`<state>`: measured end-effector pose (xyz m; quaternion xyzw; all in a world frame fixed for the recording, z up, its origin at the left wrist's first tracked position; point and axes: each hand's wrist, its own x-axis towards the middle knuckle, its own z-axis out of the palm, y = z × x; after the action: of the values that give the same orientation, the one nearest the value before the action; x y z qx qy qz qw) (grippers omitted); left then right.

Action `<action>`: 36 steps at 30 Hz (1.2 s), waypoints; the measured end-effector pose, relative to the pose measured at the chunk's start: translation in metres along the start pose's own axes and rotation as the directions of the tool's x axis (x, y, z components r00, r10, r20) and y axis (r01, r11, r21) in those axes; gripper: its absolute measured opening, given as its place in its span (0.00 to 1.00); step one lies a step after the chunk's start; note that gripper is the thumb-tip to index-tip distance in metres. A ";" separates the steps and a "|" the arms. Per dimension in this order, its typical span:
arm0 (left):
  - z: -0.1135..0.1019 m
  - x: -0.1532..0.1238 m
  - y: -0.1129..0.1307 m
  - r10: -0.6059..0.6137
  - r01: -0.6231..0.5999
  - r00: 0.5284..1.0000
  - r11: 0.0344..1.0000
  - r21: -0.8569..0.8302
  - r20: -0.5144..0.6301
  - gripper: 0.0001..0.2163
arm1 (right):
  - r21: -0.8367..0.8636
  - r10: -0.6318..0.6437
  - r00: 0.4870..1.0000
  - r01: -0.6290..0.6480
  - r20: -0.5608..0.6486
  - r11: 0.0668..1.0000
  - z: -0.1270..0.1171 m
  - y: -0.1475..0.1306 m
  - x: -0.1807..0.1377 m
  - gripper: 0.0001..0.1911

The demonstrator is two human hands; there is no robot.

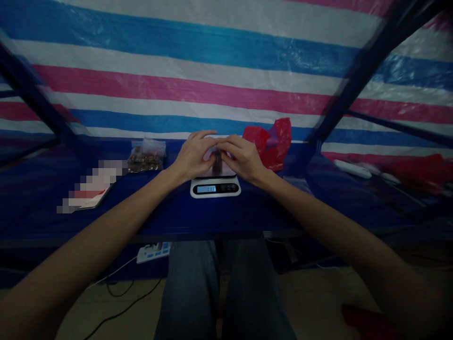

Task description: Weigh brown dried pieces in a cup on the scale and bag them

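Note:
A white digital scale with a lit display stands on the blue table in front of me. Above its plate, my left hand and my right hand meet at the fingertips, with fingers curled and pressed together. Between the hands, a dark brown item shows over the plate, possibly inside a clear bag; its kind is too dim to make out. The fingers hide whatever they pinch at its top. Left of the scale lie clear zip bags filled with brown pieces.
A crumpled red plastic bag stands behind my right hand. A flat, partly blurred-out packet lies at the left. A clear bag lies under my right forearm. A power strip hangs below the table edge. Blue frame bars rise on both sides before striped sheeting.

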<state>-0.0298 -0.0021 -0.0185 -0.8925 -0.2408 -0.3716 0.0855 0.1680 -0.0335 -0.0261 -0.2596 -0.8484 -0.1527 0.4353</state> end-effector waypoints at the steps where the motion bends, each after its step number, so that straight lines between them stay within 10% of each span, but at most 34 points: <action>1: -0.001 0.000 0.000 -0.011 0.011 1.000 1.000 0.019 0.008 0.21 | 0.014 -0.037 0.999 0.037 -0.006 0.999 0.000 -0.002 0.000 0.10; 6: -0.009 0.000 -0.002 0.005 -0.011 0.999 0.991 0.136 0.044 0.26 | -0.021 -0.170 0.985 0.169 -0.030 0.985 -0.005 -0.013 0.001 0.10; 13: -0.012 0.000 0.003 0.056 -0.060 0.997 0.994 0.090 0.048 0.26 | -0.053 -0.028 0.988 0.020 -0.151 0.998 -0.012 -0.013 0.001 0.10; 27: -0.020 0.004 0.011 0.122 -0.134 0.984 0.987 0.087 0.129 0.18 | -0.064 -0.099 0.955 0.121 0.281 0.991 0.000 -0.029 0.006 0.17; 30: -0.018 0.002 0.007 0.082 -0.091 0.985 0.995 0.050 0.153 0.16 | 0.022 -0.118 0.980 0.115 0.159 0.993 0.000 -0.030 0.005 0.16; 33: -0.016 0.000 0.001 -0.012 0.013 0.995 1.000 -0.010 0.101 0.11 | 0.123 0.042 0.996 -0.032 -0.079 0.992 -0.002 -0.022 0.002 0.17; 36: -0.012 -0.002 -0.005 -0.077 0.080 0.996 0.995 -0.068 0.039 0.13 | 0.123 0.307 0.949 -0.297 -0.072 0.947 -0.001 -0.007 -0.001 0.12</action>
<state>-0.0406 -0.0021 -0.0114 -0.8914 -0.2641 -0.3667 0.0354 0.1647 -0.0400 -0.0267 -0.3548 -0.7852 -0.0489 0.5051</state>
